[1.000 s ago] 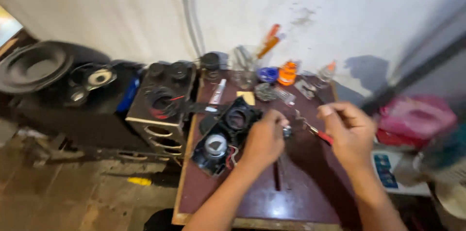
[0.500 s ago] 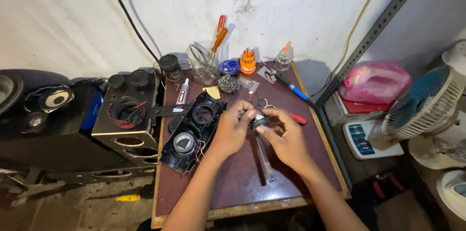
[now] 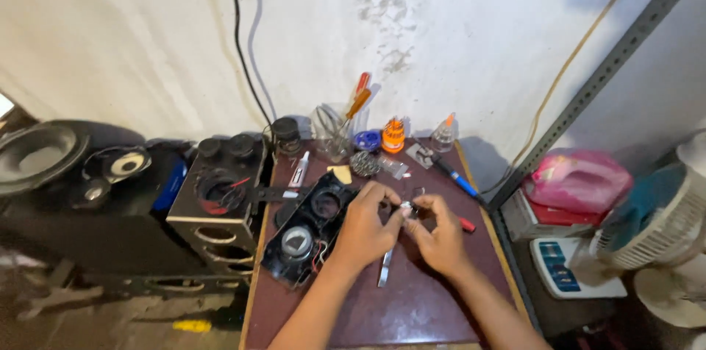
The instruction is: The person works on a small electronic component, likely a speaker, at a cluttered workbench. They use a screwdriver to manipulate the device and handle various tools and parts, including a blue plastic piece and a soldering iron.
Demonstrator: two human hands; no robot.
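Metal part (image 3: 407, 207), tiny, unclear | left hand (image 3: 365, 230), right hand (image 3: 439, 236) both pinching it

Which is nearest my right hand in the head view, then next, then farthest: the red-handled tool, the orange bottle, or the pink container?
From the right hand:
1. Red-handled tool, on the table just right of it.
2. Orange bottle, at the table's back edge.
3. Pink container, off the table, far right.

Speaker housing (image 3: 309, 229) lies on worktop (image 3: 412, 306), left of both hands. Tool jar (image 3: 334, 129) stands behind, against the wall. Fan (image 3: 654, 225) right of worktop.
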